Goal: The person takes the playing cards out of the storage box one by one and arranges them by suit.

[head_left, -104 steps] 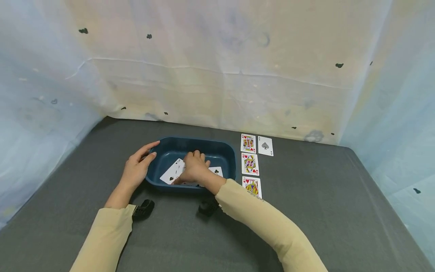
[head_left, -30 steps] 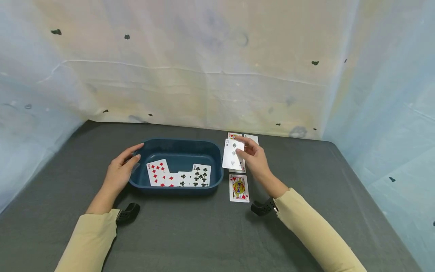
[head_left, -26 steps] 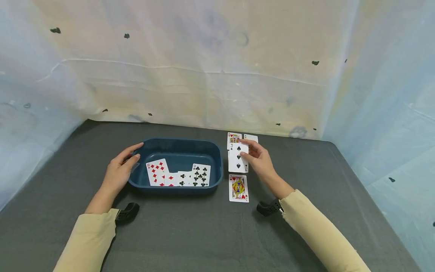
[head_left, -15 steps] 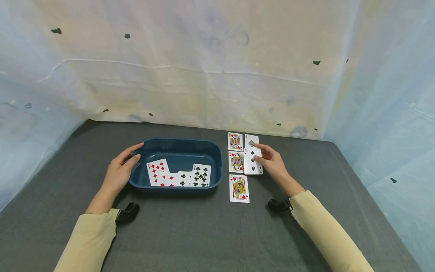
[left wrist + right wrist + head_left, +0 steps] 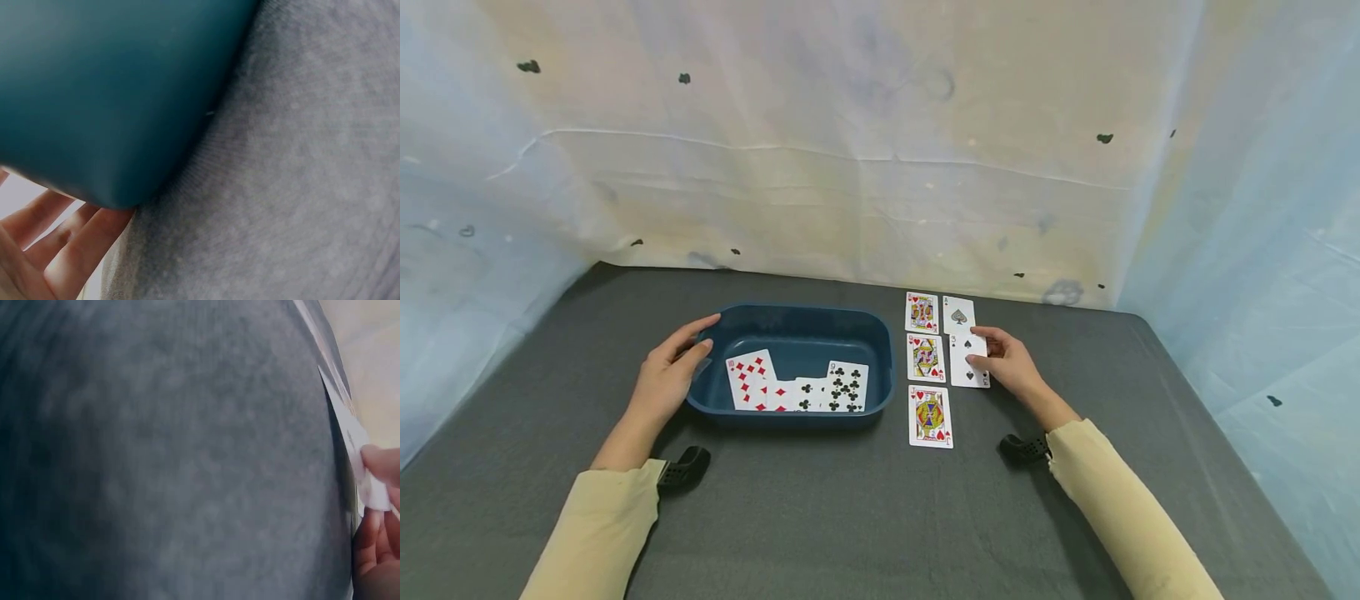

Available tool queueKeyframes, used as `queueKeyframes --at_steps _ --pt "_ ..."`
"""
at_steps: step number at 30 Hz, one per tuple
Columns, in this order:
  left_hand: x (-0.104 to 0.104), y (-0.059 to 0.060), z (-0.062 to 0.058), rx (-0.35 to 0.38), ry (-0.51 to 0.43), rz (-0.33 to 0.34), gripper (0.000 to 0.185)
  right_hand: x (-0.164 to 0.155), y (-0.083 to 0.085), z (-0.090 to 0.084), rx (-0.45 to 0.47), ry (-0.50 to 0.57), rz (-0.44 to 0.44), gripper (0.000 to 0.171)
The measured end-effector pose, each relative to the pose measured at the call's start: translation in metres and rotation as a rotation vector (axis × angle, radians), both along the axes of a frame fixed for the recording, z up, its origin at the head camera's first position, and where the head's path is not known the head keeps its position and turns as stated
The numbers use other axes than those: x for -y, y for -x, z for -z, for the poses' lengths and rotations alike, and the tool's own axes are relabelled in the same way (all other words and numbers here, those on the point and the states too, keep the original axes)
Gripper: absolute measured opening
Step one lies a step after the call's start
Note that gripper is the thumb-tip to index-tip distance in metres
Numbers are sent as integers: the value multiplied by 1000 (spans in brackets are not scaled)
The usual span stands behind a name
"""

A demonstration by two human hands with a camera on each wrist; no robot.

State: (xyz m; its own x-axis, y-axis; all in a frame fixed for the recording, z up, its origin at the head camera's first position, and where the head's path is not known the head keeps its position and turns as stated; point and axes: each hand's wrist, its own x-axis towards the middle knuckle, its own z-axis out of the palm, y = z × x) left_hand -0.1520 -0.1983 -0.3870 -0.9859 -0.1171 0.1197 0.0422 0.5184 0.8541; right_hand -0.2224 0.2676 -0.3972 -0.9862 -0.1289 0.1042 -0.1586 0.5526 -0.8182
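Note:
My left hand (image 5: 664, 377) holds the left end of a dark blue plastic tub (image 5: 797, 318), thumb at the rim. In the left wrist view its fingers (image 5: 87, 247) touch the tub's outer wall. On the right, my right hand (image 5: 1013, 367) pinches the right edge of a three of spades (image 5: 961, 360). This card lies just below the ace of spades (image 5: 958, 313) and beside the queen of hearts (image 5: 925, 358). The right wrist view has the card (image 5: 351, 434) tilted, one edge raised off the cloth, between thumb and fingers.
Inside the tub, a ten of diamonds (image 5: 749, 377), a nine of clubs (image 5: 848, 385) and other overlapping cards lie face up. A king of hearts (image 5: 922, 312) and jack of hearts (image 5: 930, 417) line up with the queen. Grey cloth (image 5: 820, 517) covers the table; a pale curtain (image 5: 850, 167) hangs behind.
My right hand came out of the tub with the three of spades, crossed the heart cards, and lowered it to the right, below the ace. My left hand stays at the tub.

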Motion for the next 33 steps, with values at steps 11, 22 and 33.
queueKeyframes --at_steps 11,22,33 --pt "-1 0 0 -2 -24 2 46 13 3 -2 -12 -303 94 49" --pt "0 -1 1 -10 4 10 46 38 -2 -14 -59 -233 172 44" --pt "0 0 3 -11 18 -10 45 103 -11 -38 -113 87 103 39"
